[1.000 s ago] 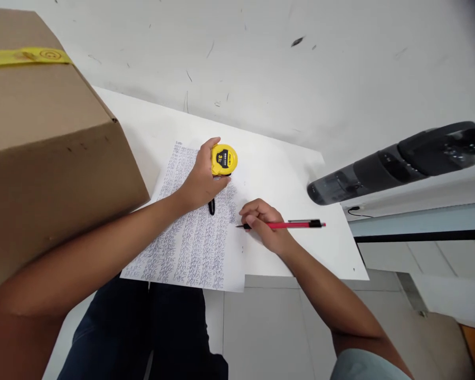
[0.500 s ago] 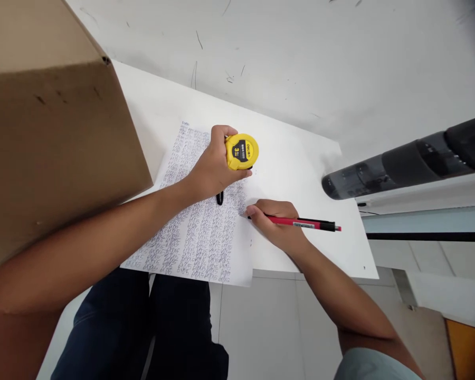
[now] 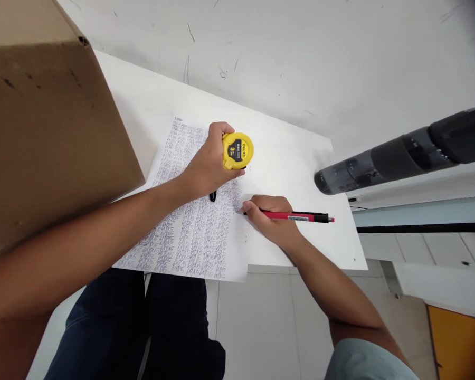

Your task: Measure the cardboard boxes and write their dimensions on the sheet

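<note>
The grip of the left hand (image 3: 208,164) clasps a rounded yellow tape measure (image 3: 238,150) just above the centre of the frame. The grip of the right hand (image 3: 275,219), right of centre, pinches a slim red-and-black pen (image 3: 304,217), tip directed at a white, handwriting-covered paper sheet (image 3: 198,237). The sheet overhangs the white tabletop (image 3: 288,148). A brown cardboard box (image 3: 59,132) occupies the upper left.

The white sheet (image 3: 200,240), covered in columns of blue handwriting, lies on the table (image 3: 283,163) with its near edge overhanging; the yellow tape (image 3: 238,151), dark label up, is held over the sheet's upper right part; the red-and-black pen (image 3: 296,217) is held slanted, point leftward, by the rightmost writing.
</note>
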### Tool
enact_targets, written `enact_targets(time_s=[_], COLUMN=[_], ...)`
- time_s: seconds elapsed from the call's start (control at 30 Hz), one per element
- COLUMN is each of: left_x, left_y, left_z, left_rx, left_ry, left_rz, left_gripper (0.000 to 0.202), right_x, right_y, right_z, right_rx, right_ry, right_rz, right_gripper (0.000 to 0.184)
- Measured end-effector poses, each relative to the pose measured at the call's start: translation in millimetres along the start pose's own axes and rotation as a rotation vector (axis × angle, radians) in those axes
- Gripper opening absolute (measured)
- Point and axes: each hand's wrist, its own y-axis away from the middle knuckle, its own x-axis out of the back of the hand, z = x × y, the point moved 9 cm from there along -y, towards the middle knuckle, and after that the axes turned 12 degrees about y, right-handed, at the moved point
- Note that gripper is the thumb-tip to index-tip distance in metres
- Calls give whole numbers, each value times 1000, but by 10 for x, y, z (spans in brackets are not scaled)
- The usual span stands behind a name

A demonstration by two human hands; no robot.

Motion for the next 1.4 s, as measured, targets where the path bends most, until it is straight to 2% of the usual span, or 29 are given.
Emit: enact_targets(time_s=[0.27,0.6,0.8,1.07,1.17,1.4], left_x=[-7,-19,-27,-29,-34,-14], left_y=[12,11,22,29,36,59], left_z=[40,26,28,40,52,50], left_rx=[63,34,35,18,-21,6], left_ry=[112,36,-26,-31,-49,-116], left_rz=[21,10,-7,-23,-36,-32], left_gripper=[67,70,68,67,68,67], right_x=[-7,38,-7,45,15,-10], right_y=[0,5,9,9,6,6], right_z=[-12,-21,-8,-15,-26,-6], right_rx=[20,28,18,15,23,20], right_ry=[-11,9,7,3,-10,1], right_rz=[-15,46,-19,59,23,-6], right_gripper=[41,51,50,53,53,52])
